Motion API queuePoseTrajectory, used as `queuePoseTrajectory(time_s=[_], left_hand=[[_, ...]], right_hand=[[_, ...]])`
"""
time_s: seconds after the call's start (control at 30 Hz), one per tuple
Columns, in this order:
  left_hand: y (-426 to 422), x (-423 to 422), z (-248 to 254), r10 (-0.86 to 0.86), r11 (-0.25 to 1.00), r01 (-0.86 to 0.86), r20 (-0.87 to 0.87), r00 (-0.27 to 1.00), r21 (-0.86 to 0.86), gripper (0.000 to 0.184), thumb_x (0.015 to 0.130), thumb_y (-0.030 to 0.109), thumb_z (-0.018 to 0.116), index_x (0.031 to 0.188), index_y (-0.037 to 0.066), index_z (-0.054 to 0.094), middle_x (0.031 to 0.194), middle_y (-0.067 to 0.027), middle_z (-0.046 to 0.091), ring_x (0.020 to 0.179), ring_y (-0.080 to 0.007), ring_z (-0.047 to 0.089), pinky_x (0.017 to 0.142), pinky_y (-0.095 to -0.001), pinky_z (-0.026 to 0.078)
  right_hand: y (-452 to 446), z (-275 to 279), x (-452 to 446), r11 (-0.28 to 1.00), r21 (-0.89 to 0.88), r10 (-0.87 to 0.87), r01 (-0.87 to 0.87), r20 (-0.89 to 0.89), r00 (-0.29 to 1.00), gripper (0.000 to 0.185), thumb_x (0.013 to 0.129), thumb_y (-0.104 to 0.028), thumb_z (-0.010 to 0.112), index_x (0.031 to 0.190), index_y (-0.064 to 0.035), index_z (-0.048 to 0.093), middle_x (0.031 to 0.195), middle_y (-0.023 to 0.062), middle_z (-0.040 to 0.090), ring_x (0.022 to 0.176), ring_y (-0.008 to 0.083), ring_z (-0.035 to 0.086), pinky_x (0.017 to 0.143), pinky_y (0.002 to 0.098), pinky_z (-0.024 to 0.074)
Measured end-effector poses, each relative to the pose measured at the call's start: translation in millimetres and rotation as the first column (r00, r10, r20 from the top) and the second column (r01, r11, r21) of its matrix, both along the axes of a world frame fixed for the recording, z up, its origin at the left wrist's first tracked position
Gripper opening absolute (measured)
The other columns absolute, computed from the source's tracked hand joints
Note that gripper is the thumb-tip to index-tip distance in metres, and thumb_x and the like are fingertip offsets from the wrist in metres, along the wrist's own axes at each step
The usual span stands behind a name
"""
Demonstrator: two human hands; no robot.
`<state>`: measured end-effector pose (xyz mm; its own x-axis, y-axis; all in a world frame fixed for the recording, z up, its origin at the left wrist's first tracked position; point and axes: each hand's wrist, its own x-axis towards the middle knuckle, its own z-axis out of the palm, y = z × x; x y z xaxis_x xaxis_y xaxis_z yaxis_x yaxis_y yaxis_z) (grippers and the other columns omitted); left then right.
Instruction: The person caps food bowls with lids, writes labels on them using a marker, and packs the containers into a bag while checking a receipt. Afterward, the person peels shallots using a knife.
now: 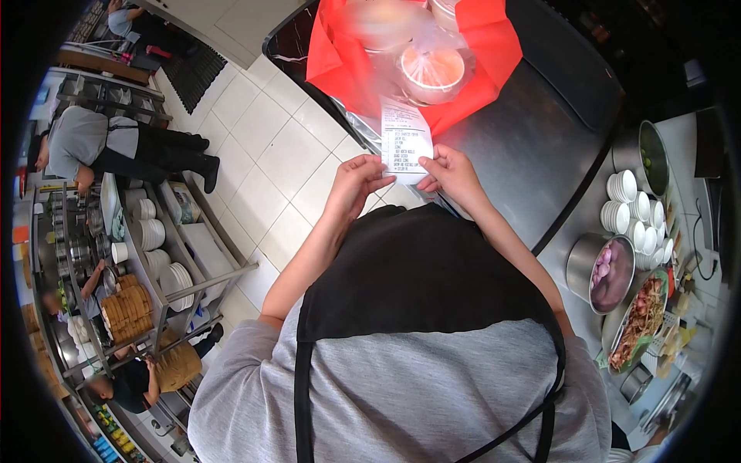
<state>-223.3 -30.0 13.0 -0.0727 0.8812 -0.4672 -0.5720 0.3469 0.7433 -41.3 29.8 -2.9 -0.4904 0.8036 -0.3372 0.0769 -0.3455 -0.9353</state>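
A printed paper receipt (403,147) is stretched between my two hands. My left hand (358,184) pinches its lower left edge, and my right hand (450,177) pinches the lower right edge. Just beyond the receipt stands an open red bag (486,58), its sides spread apart. Inside it are several round tubs; the nearest tub (432,76) has orange contents and is wrapped in clear plastic. Glare and blur hide part of the tubs at the back.
The bag rests on a dark steel counter (540,147). To the right are stacked white bowls (617,216), a pot of purple onions (602,266) and a tray of shredded food (639,320). Shelves with plates (177,285) and several co-workers, one in grey (81,143), are at left.
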Motion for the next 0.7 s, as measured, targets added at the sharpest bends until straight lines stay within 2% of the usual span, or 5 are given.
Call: queuePoseTrajectory(time_s=[0.27, 0.33, 0.47, 0.53, 0.7], left_hand=[[0, -2, -12, -0.019, 0.999, 0.016, -0.102, 0.995, -0.034, 0.006, 0.076, -0.002, 0.053, 0.081, -0.006, 0.051, 0.081, -0.0112, 0.057, 0.071, -0.0180, 0.060, 0.071, -0.0278, 0.053], [0, -1, -9, -0.013, 1.000, 0.010, -0.110, 0.994, -0.026, 0.006, 0.076, -0.002, 0.053, 0.081, -0.006, 0.051, 0.081, -0.0115, 0.057, 0.071, -0.0181, 0.060, 0.071, -0.0278, 0.053], [0, -1, -10, -0.008, 1.000, 0.006, -0.108, 0.994, -0.020, 0.006, 0.076, -0.002, 0.053, 0.081, -0.006, 0.051, 0.081, -0.0122, 0.058, 0.072, -0.0183, 0.060, 0.071, -0.0278, 0.053], [1, 0, -10, -0.025, 1.000, 0.023, -0.127, 0.992, -0.020, 0.007, 0.077, -0.001, 0.052, 0.082, -0.006, 0.051, 0.081, -0.0117, 0.058, 0.072, -0.0179, 0.059, 0.073, -0.0287, 0.052], [1, -1, -8, -0.049, 0.999, 0.046, -0.146, 0.988, -0.023, 0.007, 0.077, 0.000, 0.051, 0.082, -0.005, 0.051, 0.080, -0.0105, 0.057, 0.072, -0.0171, 0.059, 0.075, -0.0295, 0.051]], right_hand=[[-3, 6, 1, 0.992, 0.128, -0.034, 0.016, 0.142, 0.989, 0.013, 0.082, -0.013, 0.054, 0.081, -0.0001, 0.051, 0.063, 0.0107, 0.058, 0.053, 0.0188, 0.061, 0.047, 0.0264, 0.0470], [-5, 28, 5, 0.717, 0.691, -0.294, -0.093, 0.420, 0.859, 0.013, 0.080, -0.012, 0.052, 0.091, -0.0054, 0.054, 0.063, 0.0124, 0.058, 0.052, 0.0259, 0.058, 0.050, 0.0330, 0.0468], [0, 45, 12, 0.606, 0.776, -0.389, -0.174, 0.480, 0.786, 0.031, 0.080, -0.011, 0.052, 0.111, -0.0122, 0.052, 0.065, 0.0131, 0.058, 0.058, 0.0296, 0.058, 0.052, 0.0363, 0.0455], [8, 32, 18, 0.416, 0.847, -0.388, -0.330, 0.494, 0.778, 0.048, 0.079, -0.008, 0.051, 0.125, -0.0172, 0.041, 0.065, 0.0127, 0.058, 0.058, 0.0297, 0.057, 0.053, 0.0373, 0.0447], [10, 75, 12, 0.551, 0.813, -0.399, -0.189, 0.455, 0.796, 0.046, 0.078, -0.008, 0.051, 0.123, -0.0168, 0.043, 0.067, 0.0137, 0.058, 0.060, 0.0294, 0.058, 0.056, 0.0369, 0.0449]])
